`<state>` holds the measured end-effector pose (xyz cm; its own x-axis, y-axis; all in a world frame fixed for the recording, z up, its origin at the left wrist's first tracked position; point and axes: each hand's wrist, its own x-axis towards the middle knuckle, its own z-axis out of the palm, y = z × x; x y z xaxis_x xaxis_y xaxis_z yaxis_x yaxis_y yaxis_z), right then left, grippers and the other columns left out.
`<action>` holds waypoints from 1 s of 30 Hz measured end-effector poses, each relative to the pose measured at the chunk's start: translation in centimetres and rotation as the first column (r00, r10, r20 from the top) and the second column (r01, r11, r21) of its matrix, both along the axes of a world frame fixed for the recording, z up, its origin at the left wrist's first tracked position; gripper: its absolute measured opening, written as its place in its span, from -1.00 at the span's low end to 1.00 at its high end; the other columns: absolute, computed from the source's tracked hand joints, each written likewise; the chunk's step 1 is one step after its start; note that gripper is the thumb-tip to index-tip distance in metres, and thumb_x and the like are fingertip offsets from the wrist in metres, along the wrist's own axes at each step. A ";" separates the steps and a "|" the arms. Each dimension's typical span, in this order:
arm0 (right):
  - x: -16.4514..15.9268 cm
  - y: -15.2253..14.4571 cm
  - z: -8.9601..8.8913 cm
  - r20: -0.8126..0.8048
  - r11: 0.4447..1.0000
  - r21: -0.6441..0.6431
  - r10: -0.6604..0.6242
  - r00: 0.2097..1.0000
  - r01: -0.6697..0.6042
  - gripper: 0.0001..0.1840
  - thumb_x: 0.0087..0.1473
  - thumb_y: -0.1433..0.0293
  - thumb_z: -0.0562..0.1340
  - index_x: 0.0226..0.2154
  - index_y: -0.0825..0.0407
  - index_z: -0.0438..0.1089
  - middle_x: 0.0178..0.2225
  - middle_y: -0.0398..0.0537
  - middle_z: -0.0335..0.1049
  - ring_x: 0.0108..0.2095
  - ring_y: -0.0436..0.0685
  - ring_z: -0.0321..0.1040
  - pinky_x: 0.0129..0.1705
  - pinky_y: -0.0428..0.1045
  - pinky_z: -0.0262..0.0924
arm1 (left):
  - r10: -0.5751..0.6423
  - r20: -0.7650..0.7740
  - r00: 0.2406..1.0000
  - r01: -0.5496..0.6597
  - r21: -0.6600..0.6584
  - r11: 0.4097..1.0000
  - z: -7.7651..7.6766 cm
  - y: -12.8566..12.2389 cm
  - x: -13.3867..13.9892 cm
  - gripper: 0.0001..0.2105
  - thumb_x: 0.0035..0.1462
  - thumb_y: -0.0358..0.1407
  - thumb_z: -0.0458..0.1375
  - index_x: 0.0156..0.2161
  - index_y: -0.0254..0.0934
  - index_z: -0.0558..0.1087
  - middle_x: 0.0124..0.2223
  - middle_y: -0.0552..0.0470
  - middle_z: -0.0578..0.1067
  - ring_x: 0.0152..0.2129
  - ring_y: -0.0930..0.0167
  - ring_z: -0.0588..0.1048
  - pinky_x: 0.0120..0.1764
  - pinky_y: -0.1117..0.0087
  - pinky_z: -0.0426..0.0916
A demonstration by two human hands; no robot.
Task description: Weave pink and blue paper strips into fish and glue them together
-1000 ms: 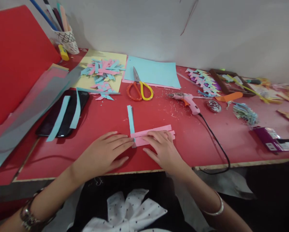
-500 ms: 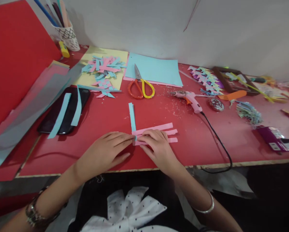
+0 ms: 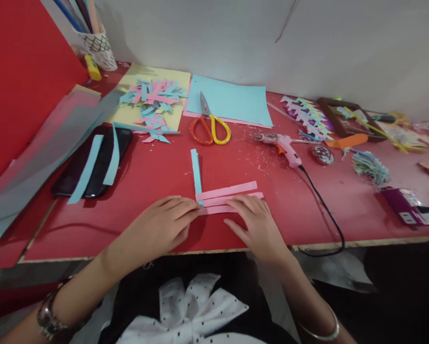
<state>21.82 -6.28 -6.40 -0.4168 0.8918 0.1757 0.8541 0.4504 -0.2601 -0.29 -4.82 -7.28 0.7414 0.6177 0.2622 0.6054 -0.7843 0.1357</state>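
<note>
Pink paper strips (image 3: pixel 232 189) lie side by side near the table's front edge, their left ends meeting a folded light-blue paper strip (image 3: pixel 196 171) that points away from me. The fingers of my left hand (image 3: pixel 169 220) are together, pinning the strips where blue and pink cross; their exact grip is partly hidden. My right hand (image 3: pixel 257 222) rests its fingertips on the lower pink strips further right, thumb held apart from the fingers. Beyond both hands, scissors (image 3: pixel 210 125) with one red and one yellow handle lie partly spread.
Two loose blue strips (image 3: pixel 87 169) lie across a black phone (image 3: pixel 69 179) at left. Behind are folded paper pieces (image 3: pixel 153 98) and blue sheets (image 3: pixel 232 100). A pink glue gun (image 3: pixel 282 145) with its black cord (image 3: pixel 322 200) lies right, near a purple box (image 3: pixel 402 205).
My right hand has slid right along the pink strips, uncovering their middle. My left hand stays at the crossing, its thumb drawn closer to its fingers.
</note>
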 end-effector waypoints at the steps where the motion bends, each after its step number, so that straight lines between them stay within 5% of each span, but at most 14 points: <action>1: 0.2 0.0 0.1 0.009 1.000 -0.020 -0.007 1.000 0.007 -0.75 0.11 0.36 0.06 -0.16 0.05 0.32 -0.19 0.03 0.37 -0.16 0.15 0.27 -0.16 0.06 0.10 | 0.006 0.019 1.000 -0.005 -0.016 1.000 0.1 0.1 0.1 -0.68 0.08 -0.46 -0.09 -0.09 -0.28 0.40 -0.15 -0.02 0.51 -0.23 0.38 0.44 -0.12 0.31 0.31; 11: 0.6 0.9 0.7 -0.029 0.997 -0.078 0.007 1.000 -0.009 -0.85 0.12 0.41 0.08 -0.27 0.01 0.34 -0.27 -0.09 0.38 -0.22 0.07 0.28 -0.21 0.00 -0.06 | 0.195 0.083 0.977 -0.196 0.003 0.981 1.0 0.2 2.2 -0.85 0.01 -0.26 0.08 -0.40 -0.30 0.43 -0.39 -0.01 0.53 -0.47 0.35 0.47 -0.34 0.31 0.30; 17: 0.5 1.5 0.5 -0.007 0.993 0.120 -0.006 1.000 0.007 -0.72 0.16 0.46 0.01 -0.46 -0.01 0.37 -0.40 -0.20 0.42 -0.32 0.00 0.30 -0.05 0.08 -0.26 | 0.272 0.102 0.957 -0.280 0.071 0.957 0.8 0.0 3.2 -0.85 0.01 -0.22 0.11 -0.46 -0.26 0.41 -0.45 0.06 0.52 -0.50 0.38 0.47 -0.35 0.32 0.25; 24: -1.0 1.4 1.9 0.023 0.958 0.283 -0.045 0.999 0.037 -0.74 0.13 0.43 0.04 -0.46 -0.09 0.39 -0.27 -0.19 0.39 -0.22 0.03 0.27 0.03 0.11 -0.34 | 0.401 0.147 0.904 -0.423 0.178 0.888 1.0 -0.6 4.2 -0.76 0.07 -0.21 0.06 -0.55 -0.25 0.41 -0.55 0.08 0.50 -0.58 0.40 0.45 -0.32 0.28 0.23; 30: -1.0 1.3 2.4 -0.127 0.908 0.320 -0.244 0.961 0.272 -0.79 0.11 0.33 0.05 -0.24 -0.06 0.36 -0.18 -0.03 0.33 -0.12 0.15 0.21 -0.02 0.11 -0.14 | 0.471 0.164 0.867 -0.499 0.297 0.814 0.9 -1.2 4.8 -0.71 0.10 -0.41 -0.03 -0.61 -0.23 0.38 -0.62 0.12 0.46 -0.64 0.45 0.41 -0.38 0.32 0.20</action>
<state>20.86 -5.01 -4.03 -0.1513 0.8508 0.5032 0.9341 0.2896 -0.2088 4.47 -5.99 -6.38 0.3360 0.7631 0.5521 0.9168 -0.3993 -0.0059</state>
